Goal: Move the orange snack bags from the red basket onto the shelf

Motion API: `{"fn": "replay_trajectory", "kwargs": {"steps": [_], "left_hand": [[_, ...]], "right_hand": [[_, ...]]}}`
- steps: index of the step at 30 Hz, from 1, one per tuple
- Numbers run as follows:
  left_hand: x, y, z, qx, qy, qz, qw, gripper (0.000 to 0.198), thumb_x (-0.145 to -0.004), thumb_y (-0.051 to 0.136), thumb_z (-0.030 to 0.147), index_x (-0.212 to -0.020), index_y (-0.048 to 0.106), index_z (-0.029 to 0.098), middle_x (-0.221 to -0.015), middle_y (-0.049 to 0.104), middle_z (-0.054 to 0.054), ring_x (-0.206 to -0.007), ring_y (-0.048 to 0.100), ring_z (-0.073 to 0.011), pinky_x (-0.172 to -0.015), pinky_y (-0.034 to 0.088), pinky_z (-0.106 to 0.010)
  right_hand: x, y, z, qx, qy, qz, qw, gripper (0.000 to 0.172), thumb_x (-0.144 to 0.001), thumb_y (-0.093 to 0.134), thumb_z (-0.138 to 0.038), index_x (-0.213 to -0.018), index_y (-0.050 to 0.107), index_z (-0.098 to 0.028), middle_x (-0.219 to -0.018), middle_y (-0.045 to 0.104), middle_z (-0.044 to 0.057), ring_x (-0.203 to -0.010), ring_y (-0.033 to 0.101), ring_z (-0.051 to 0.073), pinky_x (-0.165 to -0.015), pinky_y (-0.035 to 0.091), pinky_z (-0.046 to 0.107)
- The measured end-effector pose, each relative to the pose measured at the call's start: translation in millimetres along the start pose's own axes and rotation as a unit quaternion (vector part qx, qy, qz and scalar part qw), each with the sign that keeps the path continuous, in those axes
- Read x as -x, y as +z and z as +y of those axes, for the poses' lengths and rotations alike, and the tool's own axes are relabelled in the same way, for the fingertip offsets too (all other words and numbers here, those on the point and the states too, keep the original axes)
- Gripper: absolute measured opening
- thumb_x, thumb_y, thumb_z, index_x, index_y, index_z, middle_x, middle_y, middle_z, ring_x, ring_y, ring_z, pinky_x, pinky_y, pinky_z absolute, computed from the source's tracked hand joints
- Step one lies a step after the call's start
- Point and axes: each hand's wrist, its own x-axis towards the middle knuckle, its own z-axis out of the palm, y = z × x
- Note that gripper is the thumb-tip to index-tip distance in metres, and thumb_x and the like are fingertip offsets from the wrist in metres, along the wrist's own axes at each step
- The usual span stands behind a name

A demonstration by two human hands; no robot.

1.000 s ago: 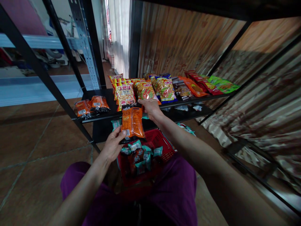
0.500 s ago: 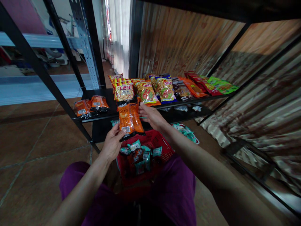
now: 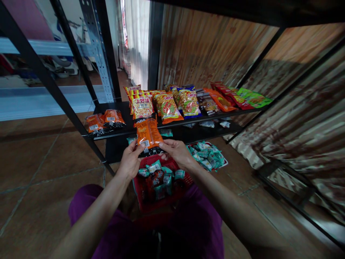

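An orange and black snack bag (image 3: 149, 132) is held between my two hands at the shelf's front edge, above the red basket. My left hand (image 3: 131, 158) pinches its lower left corner, thumb on top. At the lower right corner, my right hand (image 3: 176, 151) grips it with thumb and fingers. Just behind it, a red and yellow snack bag (image 3: 142, 106) stands on the black shelf (image 3: 126, 108). Two more orange bags (image 3: 113, 118) lie at the shelf's left end. Below my hands, the red basket (image 3: 145, 207) holds several small teal packets (image 3: 155, 166) and a brown packet (image 3: 157, 178).
Along the shelf to the right are noodle snack bags (image 3: 190, 102), an orange bag (image 3: 221, 100) and a green bag (image 3: 253, 98). A tray of teal packets (image 3: 208, 156) sits on the floor at right. Black posts (image 3: 67, 111) frame the shelf; a curtain (image 3: 210, 50) hangs behind.
My right hand has come down from beside the orange bag's upper right and taken hold of its lower right corner. The bag has shifted slightly lower. My left hand keeps its grip.
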Motion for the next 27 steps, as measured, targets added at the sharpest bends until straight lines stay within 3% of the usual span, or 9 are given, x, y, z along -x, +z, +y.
{"fn": "replay_trajectory", "kwargs": {"steps": [10, 15, 20, 27], "left_hand": [[3, 1.1, 6, 0.022, -0.024, 0.015, 0.999, 0.032, -0.067, 0.074, 0.02, -0.097, 0.064, 0.013, -0.093, 0.068, -0.006, -0.078, 0.064, -0.0169, -0.065, 0.054, -0.03], [6, 1.5, 12, -0.003, -0.039, -0.004, 0.999, 0.043, -0.064, 0.074, 0.017, -0.106, 0.064, 0.014, -0.097, 0.069, -0.007, -0.079, 0.064, -0.0173, -0.065, 0.052, -0.029], [8, 1.7, 10, 0.0, -0.023, -0.002, 1.0, 0.053, -0.063, 0.074, 0.014, -0.114, 0.062, 0.014, -0.101, 0.07, -0.006, -0.086, 0.064, -0.0166, -0.076, 0.05, -0.027], [8, 3.1, 10, 0.012, -0.025, -0.045, 0.999, 0.057, -0.071, 0.073, 0.031, -0.124, 0.055, 0.02, -0.109, 0.068, -0.007, -0.09, 0.065, -0.0185, -0.077, 0.052, -0.029]], "right_hand": [[7, -6, 9, -0.01, -0.052, 0.035, 0.998, 0.039, -0.062, 0.077, -0.041, -0.092, 0.073, -0.016, -0.06, 0.069, 0.0, -0.043, 0.057, 0.009, -0.042, 0.046, 0.019], [9, -12, 14, -0.005, -0.071, 0.04, 0.997, 0.038, -0.064, 0.076, -0.04, -0.095, 0.074, -0.018, -0.067, 0.071, 0.0, -0.043, 0.056, 0.008, -0.043, 0.046, 0.019], [13, -16, 20, -0.01, -0.07, 0.048, 0.996, 0.04, -0.064, 0.076, -0.04, -0.098, 0.074, -0.02, -0.074, 0.073, 0.001, -0.044, 0.056, 0.008, -0.043, 0.046, 0.02], [15, -19, 27, -0.005, -0.034, 0.053, 0.998, 0.042, -0.063, 0.076, -0.044, -0.097, 0.074, -0.021, -0.062, 0.069, -0.001, -0.043, 0.055, 0.009, -0.044, 0.045, 0.021]]}}
